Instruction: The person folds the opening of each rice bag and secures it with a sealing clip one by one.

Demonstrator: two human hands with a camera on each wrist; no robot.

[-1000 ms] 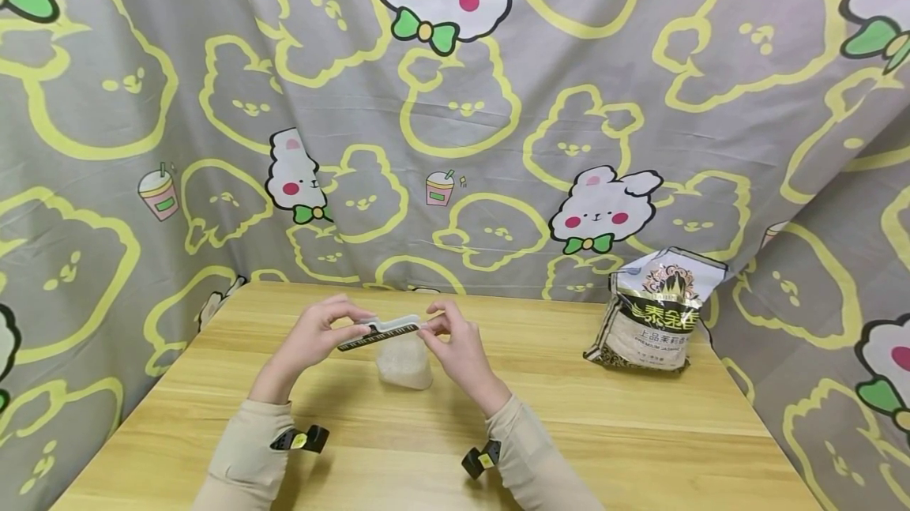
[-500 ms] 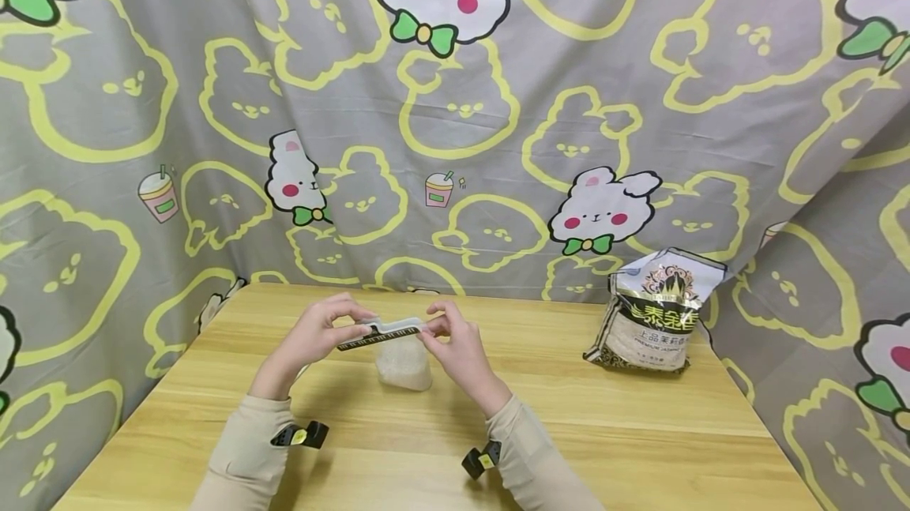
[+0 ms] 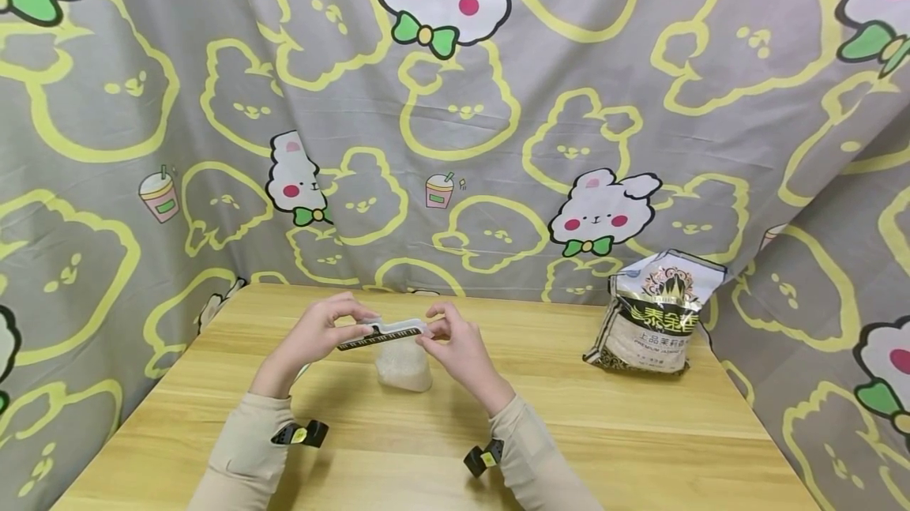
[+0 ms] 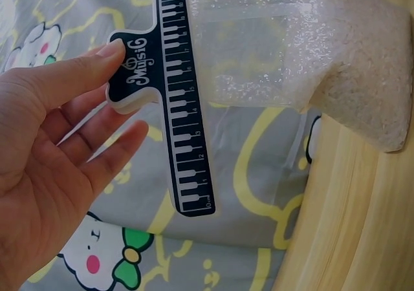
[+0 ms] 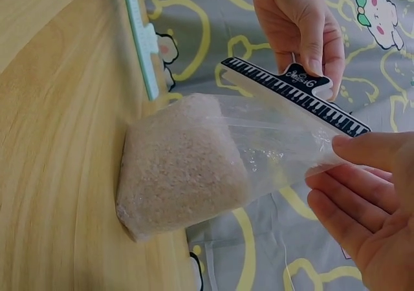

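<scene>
Grey cartoon-print cloth [image 3: 469, 124] behind a yellowish wood-grain table [image 3: 540, 392]

Left arm wear: long, plain beige cloth sleeve [image 3: 242, 452], lightly creased, runs down to the wrist.
Right arm wear: matching long beige sleeve [image 3: 535, 452], softly wrinkled.
Left wrist wear: small, blocky black camera unit [image 3: 316, 433], bears a yellow marking [image 3: 300, 436].
Right wrist wear: similar black camera block [image 3: 474, 461], carries a yellow patch [image 3: 488, 458].

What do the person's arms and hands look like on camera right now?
The left hand and right hand are ungloved. The sleeves are long and plain beige, each with a small black wrist camera marked by a yellow patch.
</scene>
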